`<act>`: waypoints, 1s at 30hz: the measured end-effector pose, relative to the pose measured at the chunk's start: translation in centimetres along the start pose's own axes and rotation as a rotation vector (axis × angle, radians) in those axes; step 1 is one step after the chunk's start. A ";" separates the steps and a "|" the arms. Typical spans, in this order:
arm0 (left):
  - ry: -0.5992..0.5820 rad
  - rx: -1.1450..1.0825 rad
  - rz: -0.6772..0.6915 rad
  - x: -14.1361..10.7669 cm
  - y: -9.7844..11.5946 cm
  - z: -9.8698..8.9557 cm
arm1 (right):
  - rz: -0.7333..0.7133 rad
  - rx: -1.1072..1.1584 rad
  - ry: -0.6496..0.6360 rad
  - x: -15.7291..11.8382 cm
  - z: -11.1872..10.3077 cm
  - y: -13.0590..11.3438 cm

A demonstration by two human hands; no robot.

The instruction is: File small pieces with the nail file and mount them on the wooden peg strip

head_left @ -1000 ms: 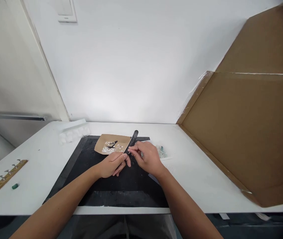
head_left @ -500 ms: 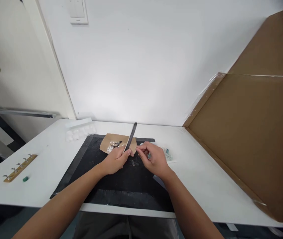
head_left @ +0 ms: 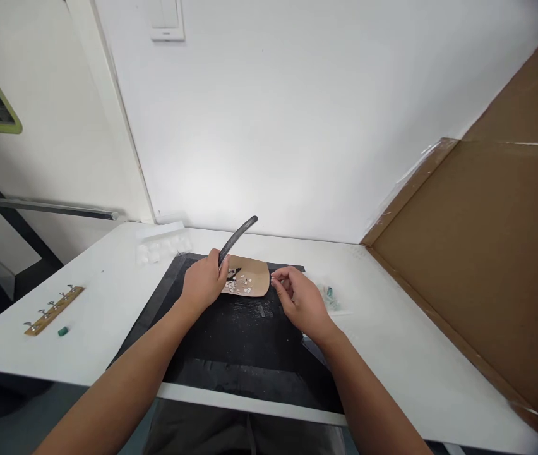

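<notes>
Left hand (head_left: pixel 204 281) is what I check first: its fingers are curled shut around the lower end of a dark curved strip (head_left: pixel 237 238), which rises up and to the right, its tip over the far edge of the table (head_left: pixel 89 297). That hand rests at the left edge of a brown cardboard piece (head_left: pixel 252 281) lying on the black mat (head_left: pixel 231 341), with small white bits (head_left: pixel 239 287) scattered on it. My right hand (head_left: pixel 300 303) sits just right of the cardboard, fingers bent and thumb near the fingertips; I cannot tell whether it pinches anything. A wooden hook rail (head_left: pixel 52 309) lies well apart, far left, beside a small green piece (head_left: pixel 63 331).
</notes>
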State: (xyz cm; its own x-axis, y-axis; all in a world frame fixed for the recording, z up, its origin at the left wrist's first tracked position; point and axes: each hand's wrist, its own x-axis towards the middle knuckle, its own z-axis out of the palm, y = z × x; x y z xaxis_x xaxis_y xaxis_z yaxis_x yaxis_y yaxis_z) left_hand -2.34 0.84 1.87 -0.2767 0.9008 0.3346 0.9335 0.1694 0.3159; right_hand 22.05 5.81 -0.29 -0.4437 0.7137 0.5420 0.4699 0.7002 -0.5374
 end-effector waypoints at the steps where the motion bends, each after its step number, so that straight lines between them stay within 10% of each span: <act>1: -0.002 0.010 0.001 0.1 -0.1 0.1 | -0.001 -0.002 -0.004 0.0 0.1 0.0; 14: 0.033 -0.004 0.141 0.3 -1.0 1.4 | -0.048 -0.023 -0.021 0.1 0.9 0.4; 30: 0.243 0.096 0.243 0.2 -0.9 0.9 | 0.328 -0.171 -0.007 0.5 -5.4 6.4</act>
State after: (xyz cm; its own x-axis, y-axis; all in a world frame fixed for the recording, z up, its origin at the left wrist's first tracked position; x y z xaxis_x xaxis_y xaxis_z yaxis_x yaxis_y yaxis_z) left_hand -3.06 1.19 0.84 -0.0791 0.8002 0.5944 0.9927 0.0089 0.1200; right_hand 29.01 10.57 0.05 -0.2533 0.9003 0.3538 0.7087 0.4217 -0.5657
